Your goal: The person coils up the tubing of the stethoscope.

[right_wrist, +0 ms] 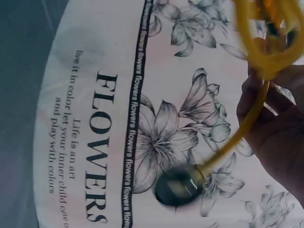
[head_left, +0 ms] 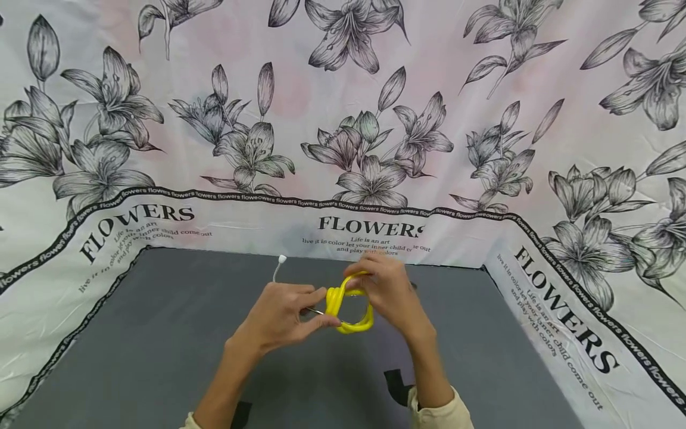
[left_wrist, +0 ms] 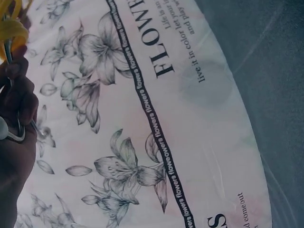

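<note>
A stethoscope with yellow tubing (head_left: 358, 328) is held up over the grey table, its tube looped into a coil. My left hand (head_left: 276, 316) pinches the coil and the metal ear tubes at its left side. A white ear tip (head_left: 281, 260) sticks up behind that hand. With bent fingers my right hand (head_left: 393, 295) grips the tubing at the upper right of the coil. In the right wrist view the tube runs down past the fingers to a dark, blurred chestpiece (right_wrist: 178, 186). A bent metal ear tube (left_wrist: 20, 135) shows at the left wrist view's edge.
The dark grey tabletop (head_left: 161, 333) spreads beneath both hands. White cloth with printed flowers (head_left: 370, 179) stands behind it and along the sides. A black patch (head_left: 397, 386) lies near the right forearm, and another (head_left: 242, 413) by the left forearm.
</note>
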Demonstrator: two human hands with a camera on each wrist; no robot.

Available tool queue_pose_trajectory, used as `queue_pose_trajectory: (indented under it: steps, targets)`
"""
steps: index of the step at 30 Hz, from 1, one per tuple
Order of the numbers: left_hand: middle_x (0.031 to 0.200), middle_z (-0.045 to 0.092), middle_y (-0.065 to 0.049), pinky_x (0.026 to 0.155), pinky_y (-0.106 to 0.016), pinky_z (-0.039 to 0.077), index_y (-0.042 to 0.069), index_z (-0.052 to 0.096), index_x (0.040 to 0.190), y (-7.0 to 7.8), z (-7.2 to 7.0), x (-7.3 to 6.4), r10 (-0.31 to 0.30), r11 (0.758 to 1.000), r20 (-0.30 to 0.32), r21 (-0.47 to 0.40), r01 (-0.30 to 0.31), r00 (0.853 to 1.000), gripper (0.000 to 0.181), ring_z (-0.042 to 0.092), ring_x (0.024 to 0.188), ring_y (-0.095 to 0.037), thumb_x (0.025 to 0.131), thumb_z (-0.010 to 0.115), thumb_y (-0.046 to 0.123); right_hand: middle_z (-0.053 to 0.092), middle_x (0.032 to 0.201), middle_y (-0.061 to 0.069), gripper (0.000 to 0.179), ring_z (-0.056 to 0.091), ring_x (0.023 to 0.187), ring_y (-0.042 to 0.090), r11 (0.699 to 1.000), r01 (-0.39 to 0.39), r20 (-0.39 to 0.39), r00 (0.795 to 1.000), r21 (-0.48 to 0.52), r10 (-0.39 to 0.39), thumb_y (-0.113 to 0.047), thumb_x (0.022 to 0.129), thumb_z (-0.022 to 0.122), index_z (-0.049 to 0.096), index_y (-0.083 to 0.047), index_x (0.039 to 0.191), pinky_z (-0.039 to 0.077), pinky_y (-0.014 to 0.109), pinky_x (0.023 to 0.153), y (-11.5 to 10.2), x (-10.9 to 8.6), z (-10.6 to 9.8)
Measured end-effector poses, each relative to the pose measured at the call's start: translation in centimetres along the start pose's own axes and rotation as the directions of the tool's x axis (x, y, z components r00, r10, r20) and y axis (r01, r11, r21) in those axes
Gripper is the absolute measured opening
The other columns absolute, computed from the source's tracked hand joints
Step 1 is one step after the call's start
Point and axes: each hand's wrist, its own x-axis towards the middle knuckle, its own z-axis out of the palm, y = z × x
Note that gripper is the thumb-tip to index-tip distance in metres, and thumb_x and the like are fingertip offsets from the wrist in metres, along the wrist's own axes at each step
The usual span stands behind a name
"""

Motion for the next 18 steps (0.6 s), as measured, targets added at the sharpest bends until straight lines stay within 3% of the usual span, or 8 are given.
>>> queue_pose_trajectory:
  steps: [3, 5, 7, 9, 11, 12, 15, 18]
  targets:
    - [0.06, 0.052, 0.009, 0.053, -0.006, 0.032, 0.015, 0.075, 0.093, 0.1, 0.0, 0.2, 0.03, 0.994, -0.043, -0.103, -0.035, 0.999, 0.045, 0.04, 0.054, 0.005, 0.1, 0.063, 0.057, 0.077, 0.09, 0.01, 0.01, 0.072, 0.077, 0.012, 0.962, -0.088, 0.039, 0.996, 0.257, 0.08, -0.002, 0.086, 0.081, 0.08, -0.001, 0.096, 0.061, 0.027, 0.072, 1.1, -0.4, -0.1]
    - [0.061, 0.052, 0.008, 0.054, -0.006, 0.034, 0.014, 0.075, 0.094, 0.2, 0.1, 0.5, 0.043, 0.981, -0.08, -0.185, -0.057, 0.996, 0.042, 0.042, 0.053, 0.003, 0.102, 0.062, 0.053, 0.078, 0.091, 0.007, 0.011, 0.071, 0.076, 0.011, 0.891, -0.141, 0.064, 0.99, 0.431, 0.125, -0.004, 0.091, 0.078, 0.079, 0.004, 0.098, 0.062, 0.027, 0.07, 2.0, -0.5, 0.0]
    - [0.06, 0.051, 0.007, 0.054, -0.007, 0.037, 0.013, 0.076, 0.096, 0.5, 0.3, 1.0, 0.03, 0.968, -0.111, -0.245, -0.057, 0.993, 0.036, 0.043, 0.053, 0.001, 0.102, 0.066, 0.047, 0.078, 0.093, 0.003, 0.018, 0.071, 0.078, 0.01, 0.788, -0.215, 0.092, 0.976, 0.577, 0.2, -0.006, 0.094, 0.076, 0.077, 0.011, 0.101, 0.061, 0.027, 0.07, 2.7, -0.8, 0.5]
    - [0.061, 0.052, 0.005, 0.055, -0.008, 0.04, 0.011, 0.077, 0.097, 0.8, 0.5, 1.3, -0.006, 0.959, -0.142, -0.28, -0.034, 0.99, 0.033, 0.045, 0.055, 0.001, 0.101, 0.069, 0.043, 0.079, 0.096, -0.006, 0.026, 0.071, 0.081, 0.01, 0.714, -0.277, 0.109, 0.956, 0.643, 0.273, -0.01, 0.098, 0.073, 0.074, 0.015, 0.105, 0.061, 0.026, 0.071, 3.2, -1.2, 1.2]
    - [0.062, 0.057, 0.004, 0.056, -0.009, 0.044, 0.01, 0.078, 0.097, 1.1, 0.6, 1.5, -0.06, 0.965, -0.167, -0.261, 0.015, 0.984, 0.037, 0.049, 0.055, 0.001, 0.101, 0.067, 0.045, 0.077, 0.091, -0.01, 0.029, 0.069, 0.08, 0.01, 0.663, -0.351, 0.126, 0.923, 0.661, 0.363, -0.013, 0.1, 0.071, 0.073, 0.015, 0.105, 0.06, 0.026, 0.073, 3.1, -1.8, 2.1]
    - [0.063, 0.059, 0.004, 0.056, -0.01, 0.045, 0.009, 0.079, 0.098, 1.2, 0.6, 1.6, -0.087, 0.969, -0.179, -0.244, 0.041, 0.98, 0.04, 0.051, 0.055, 0.002, 0.101, 0.067, 0.046, 0.076, 0.089, -0.008, 0.029, 0.068, 0.079, 0.01, 0.648, -0.391, 0.134, 0.902, 0.654, 0.41, -0.014, 0.101, 0.07, 0.073, 0.014, 0.106, 0.059, 0.026, 0.072, 2.9, -2.0, 2.4]
    - [0.067, 0.068, 0.002, 0.055, -0.011, 0.048, 0.005, 0.081, 0.104, 1.2, 0.7, 1.7, -0.15, 0.98, -0.228, -0.166, 0.113, 0.962, 0.046, 0.055, 0.055, 0.001, 0.101, 0.066, 0.048, 0.078, 0.091, 0.006, 0.027, 0.067, 0.075, 0.009, 0.651, -0.462, 0.153, 0.867, 0.602, 0.474, -0.014, 0.103, 0.066, 0.075, 0.009, 0.113, 0.058, 0.026, 0.071, 2.1, -2.7, 3.1]
    - [0.065, 0.066, 0.002, 0.053, -0.013, 0.047, 0.003, 0.082, 0.108, 1.1, 0.8, 1.8, -0.186, 0.981, -0.268, -0.098, 0.166, 0.945, 0.045, 0.053, 0.053, 0.0, 0.1, 0.069, 0.046, 0.078, 0.096, 0.023, 0.028, 0.068, 0.074, 0.01, 0.676, -0.488, 0.172, 0.86, 0.552, 0.48, -0.012, 0.104, 0.064, 0.073, 0.006, 0.123, 0.059, 0.027, 0.073, 1.3, -2.9, 3.3]
